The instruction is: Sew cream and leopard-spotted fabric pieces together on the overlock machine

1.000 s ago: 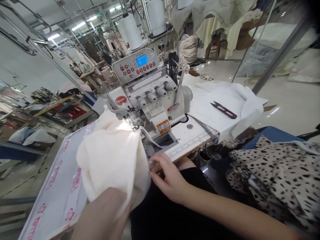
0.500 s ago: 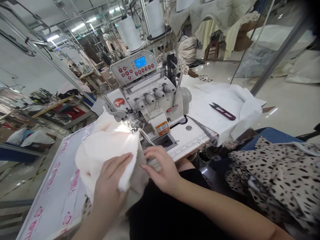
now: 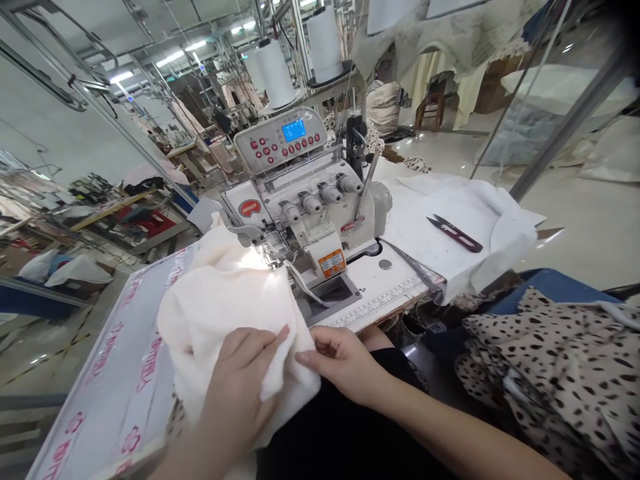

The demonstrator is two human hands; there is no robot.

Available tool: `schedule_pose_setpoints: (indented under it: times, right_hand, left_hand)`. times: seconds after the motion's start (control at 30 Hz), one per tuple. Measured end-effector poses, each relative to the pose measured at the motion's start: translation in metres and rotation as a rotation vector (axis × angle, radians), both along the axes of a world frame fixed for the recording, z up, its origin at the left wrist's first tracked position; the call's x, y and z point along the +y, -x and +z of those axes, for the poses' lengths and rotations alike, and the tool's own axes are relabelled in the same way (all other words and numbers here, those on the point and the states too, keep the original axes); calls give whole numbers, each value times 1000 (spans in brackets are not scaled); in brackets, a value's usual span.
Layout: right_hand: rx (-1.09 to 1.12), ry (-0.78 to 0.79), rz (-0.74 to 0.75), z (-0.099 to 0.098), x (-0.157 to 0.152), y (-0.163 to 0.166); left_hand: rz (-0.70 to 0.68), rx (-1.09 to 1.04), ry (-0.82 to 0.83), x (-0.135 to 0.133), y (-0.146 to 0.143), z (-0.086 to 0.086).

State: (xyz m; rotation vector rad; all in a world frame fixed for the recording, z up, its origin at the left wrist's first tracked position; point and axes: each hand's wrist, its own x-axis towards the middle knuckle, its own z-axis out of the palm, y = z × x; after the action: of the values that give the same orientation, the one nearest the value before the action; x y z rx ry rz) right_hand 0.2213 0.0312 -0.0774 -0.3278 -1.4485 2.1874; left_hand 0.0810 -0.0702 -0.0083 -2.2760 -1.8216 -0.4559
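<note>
Cream fleece fabric [image 3: 225,300] spreads over the left of the machine bed, its far part under the lit presser foot [image 3: 274,264] of an overlock sewing machine [image 3: 310,200]. My left hand [image 3: 247,380] grips a folded part of the fabric near its front edge, thumb side up. At the fabric's right edge, my right hand [image 3: 345,363] pinches the cloth between thumb and fingers. Both hands are in front of the needle area, apart from it. Some of the left fingers are hidden by the fold.
Thread snips [image 3: 455,233] lie on white cloth [image 3: 415,207] right of the machine. Spotted fabric [image 3: 560,373] is heaped at the lower right. Thread cones [image 3: 325,47] stand above the machine. A plastic-covered tabletop [image 3: 115,360] extends at the left.
My right hand has closed on the fabric's right edge, where it was loosely open beside it. The fabric edge has been spread rightward and lies flatter. The view has shifted slightly.
</note>
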Motion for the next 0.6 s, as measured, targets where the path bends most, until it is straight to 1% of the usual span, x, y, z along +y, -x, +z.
schedule_pose_setpoints:
  times: [0.17,0.37,0.47,0.53,0.6]
  right_hand:
    - [-78,-159,-92,2,8,2]
    - [-125,-344,-185,10,26,15]
    - [-141,-433,-248,11,36,26]
    - [-125,-408,-271,10,36,33]
    - [-93,-319,-240,5,29,39]
  left_hand:
    - [3,26,-34,10,0,-1]
    - [64,224,-66,25,7,1]
    - [72,299,-80,35,13,4]
    - [71,306,-89,40,14,6]
    - [84,244,-75,42,11,9]
